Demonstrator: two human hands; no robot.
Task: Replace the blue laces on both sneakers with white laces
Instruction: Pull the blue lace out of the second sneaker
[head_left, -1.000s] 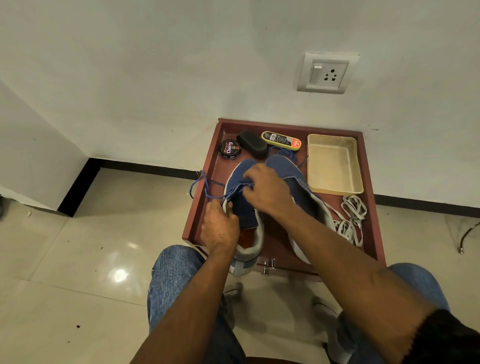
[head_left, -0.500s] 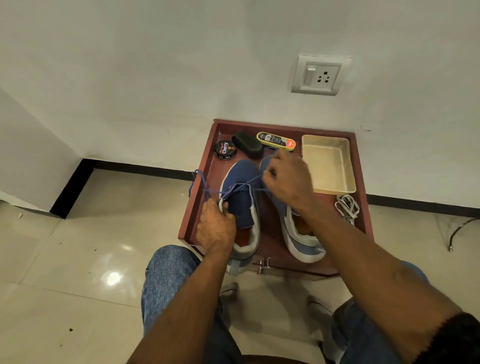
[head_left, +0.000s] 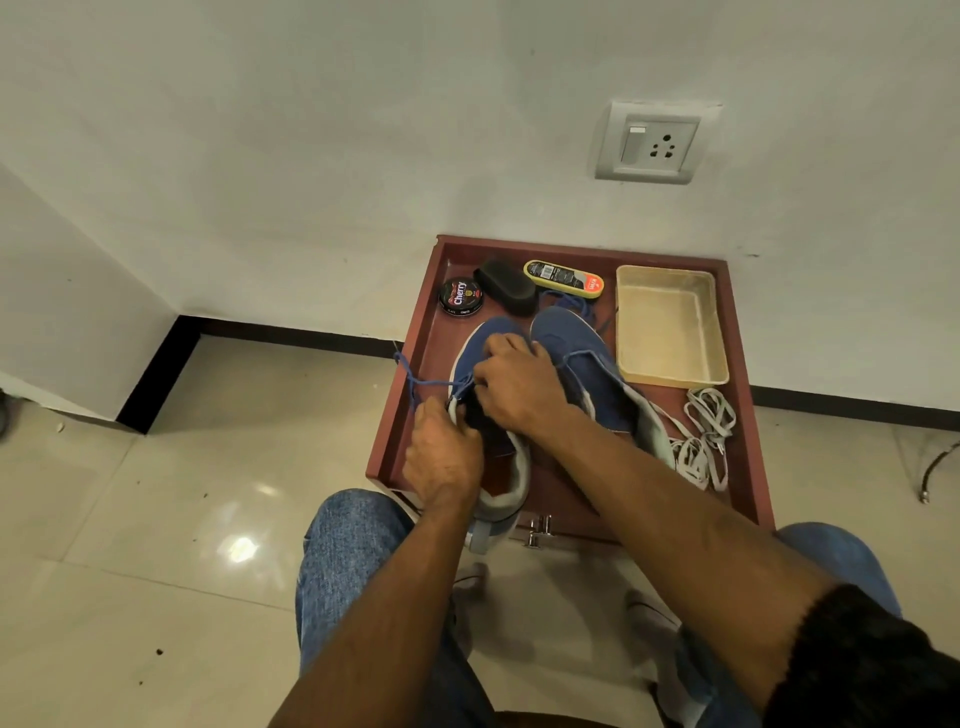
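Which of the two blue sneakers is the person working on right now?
The left blue sneaker, near the round polish tin: both hands are on it, left hand at its collar, right hand at its laces. The other sneaker lies untouched.

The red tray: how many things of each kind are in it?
Blue sneakers: 2
Round black polish tin: 1
Black brush: 1
Yellow polish tube: 1
Cream plastic tub: 1
White lace bundle: 1
Total: 7

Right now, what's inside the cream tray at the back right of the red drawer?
Nothing shows inside the cream tray: its bare floor is visible wall to wall. The white laces lie outside it, on the red drawer floor in front. What is under the tray is hidden.
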